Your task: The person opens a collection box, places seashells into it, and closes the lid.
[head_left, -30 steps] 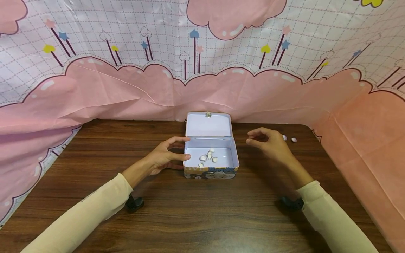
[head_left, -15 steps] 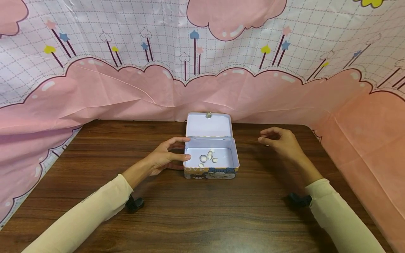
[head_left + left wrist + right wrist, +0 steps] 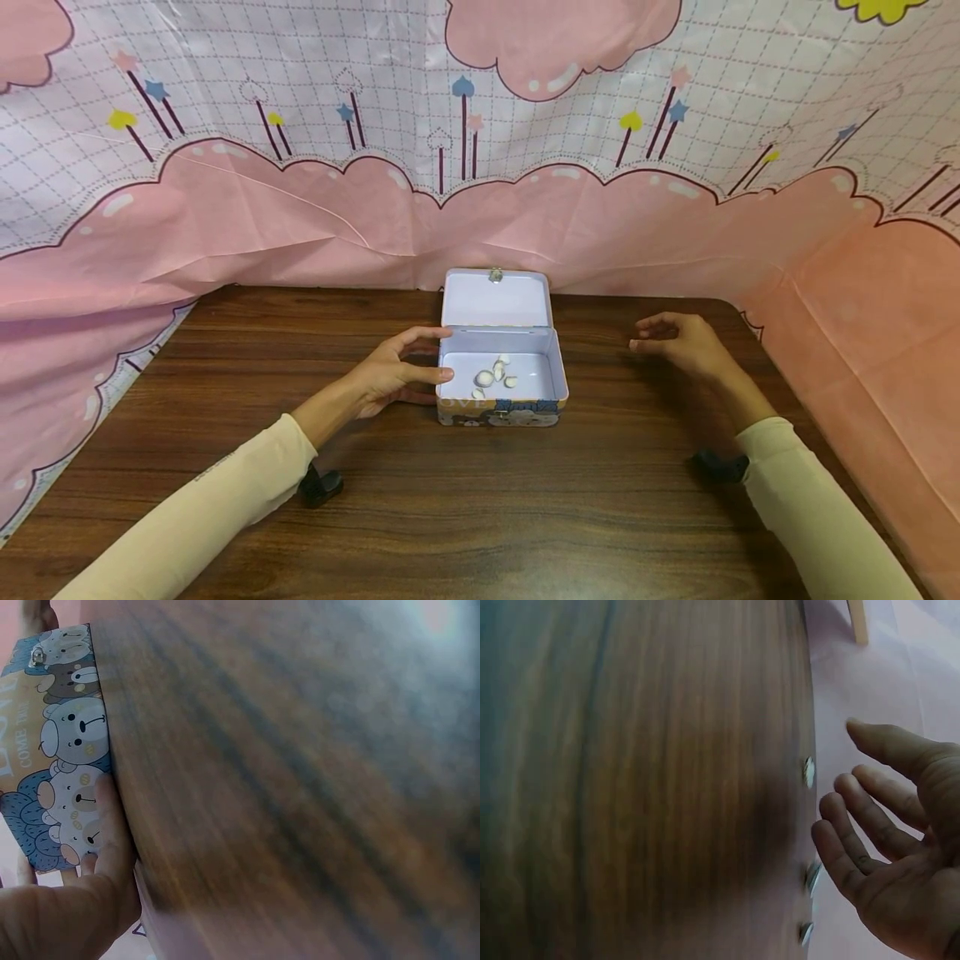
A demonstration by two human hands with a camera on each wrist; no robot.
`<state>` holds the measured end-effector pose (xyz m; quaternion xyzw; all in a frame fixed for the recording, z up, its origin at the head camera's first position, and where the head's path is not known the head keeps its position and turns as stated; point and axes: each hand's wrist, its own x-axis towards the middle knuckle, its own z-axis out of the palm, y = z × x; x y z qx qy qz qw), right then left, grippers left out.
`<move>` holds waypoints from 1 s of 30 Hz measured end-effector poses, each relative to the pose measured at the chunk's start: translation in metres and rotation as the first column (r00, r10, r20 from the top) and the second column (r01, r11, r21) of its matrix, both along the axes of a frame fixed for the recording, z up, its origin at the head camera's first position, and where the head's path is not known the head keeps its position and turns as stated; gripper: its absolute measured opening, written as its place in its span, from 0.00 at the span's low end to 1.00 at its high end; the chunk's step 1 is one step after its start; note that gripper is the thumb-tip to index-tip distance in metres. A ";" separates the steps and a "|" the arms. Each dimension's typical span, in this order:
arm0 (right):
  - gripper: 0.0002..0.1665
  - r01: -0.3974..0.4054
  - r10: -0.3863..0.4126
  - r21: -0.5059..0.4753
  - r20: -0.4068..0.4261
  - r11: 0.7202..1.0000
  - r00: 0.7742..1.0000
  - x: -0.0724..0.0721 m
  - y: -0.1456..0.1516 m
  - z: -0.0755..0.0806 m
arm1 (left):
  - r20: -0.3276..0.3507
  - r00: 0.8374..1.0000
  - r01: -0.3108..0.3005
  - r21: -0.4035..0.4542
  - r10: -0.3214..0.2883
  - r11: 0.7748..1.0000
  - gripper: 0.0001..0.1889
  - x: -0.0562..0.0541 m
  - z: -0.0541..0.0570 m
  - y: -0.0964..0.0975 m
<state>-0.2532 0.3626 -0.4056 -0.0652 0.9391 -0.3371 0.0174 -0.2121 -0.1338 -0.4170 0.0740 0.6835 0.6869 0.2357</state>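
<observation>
We note the right hand (image 3: 686, 343) further to the right than a moment ago, well apart from the tin; its fingers are loosely spread and hold nothing. Three small pale shell-like pieces (image 3: 809, 772) lie near it along the table's edge; we judge the work's attention now rests there. The left hand (image 3: 390, 371) is unchanged, gripping the left end of the open rectangular metal tin box (image 3: 528, 415), which stands at the middle of the dark brown wood-grain table (image 3: 480, 508).

We find five off-white, rounded shells (image 3: 485, 378) on the tin's smooth, glossy white floor. The outer wall carries printed cartoon bears; the hinged lid stands raised, with a metal clasp (image 3: 496, 275). We observe creased pink cloth (image 3: 300, 258) behind.
</observation>
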 end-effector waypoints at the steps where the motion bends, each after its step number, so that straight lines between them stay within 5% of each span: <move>1: 0.34 -0.007 0.007 0.004 0.019 1.000 1.000 -0.001 0.002 -0.001 | 0.001 1.000 0.000 -0.001 0.000 1.000 0.41 0.000 0.000 0.000; 11: 0.35 -0.103 0.098 0.055 0.089 0.993 0.991 -0.011 0.010 -0.009 | -0.005 1.000 0.024 -0.022 -0.024 0.999 0.41 0.001 0.001 0.002; 30: 0.26 -0.072 0.066 0.051 0.117 0.996 0.991 -0.014 0.010 -0.011 | -0.007 0.998 0.058 -0.042 -0.059 0.997 0.41 0.001 0.002 0.000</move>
